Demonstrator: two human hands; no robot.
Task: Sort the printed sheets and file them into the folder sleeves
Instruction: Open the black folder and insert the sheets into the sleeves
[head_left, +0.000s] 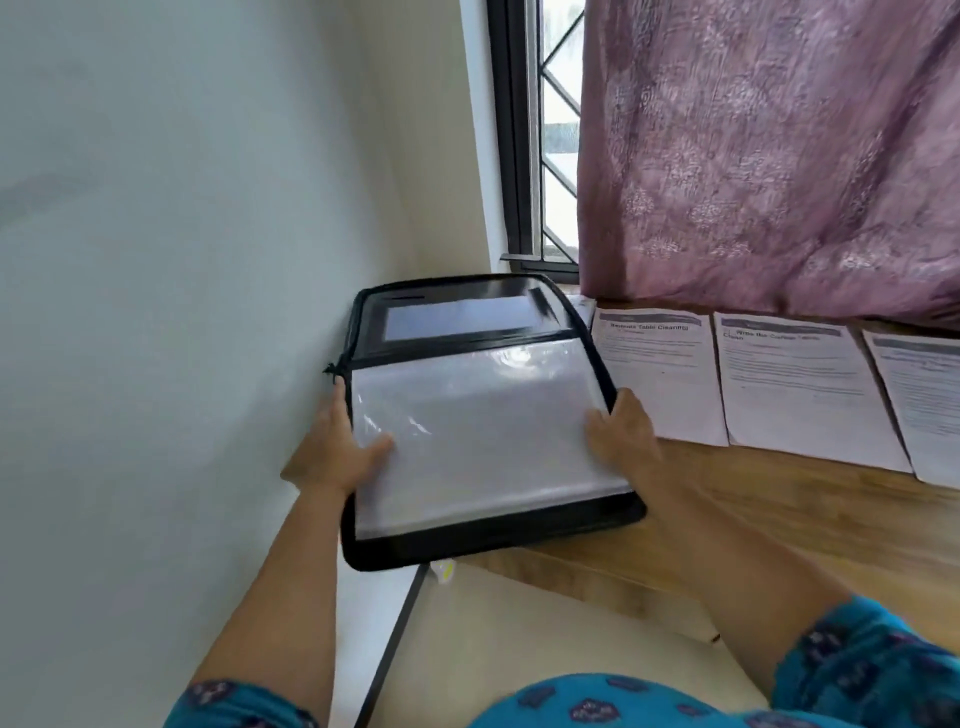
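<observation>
One open folder (488, 415) lies on the desk (779, 519) corner, overhanging its near edge beside the wall (156, 260). Left hand (337, 447) and right hand (623, 431) grip its sides, thumbs on the sleeve (483, 431). Three sheets (795, 384), perhaps a fourth, lie rightward.

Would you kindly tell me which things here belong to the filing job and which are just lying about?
Job: folder, clear sleeve, printed sheets, left hand, right hand.
Lying about: curtain, window, wooden table.

Both hands grip an open black zip folder (488, 415) at the bench's (753, 493) left end: left hand (337, 447), right hand (623, 431). Three printed sheets (795, 384) lie right.
</observation>
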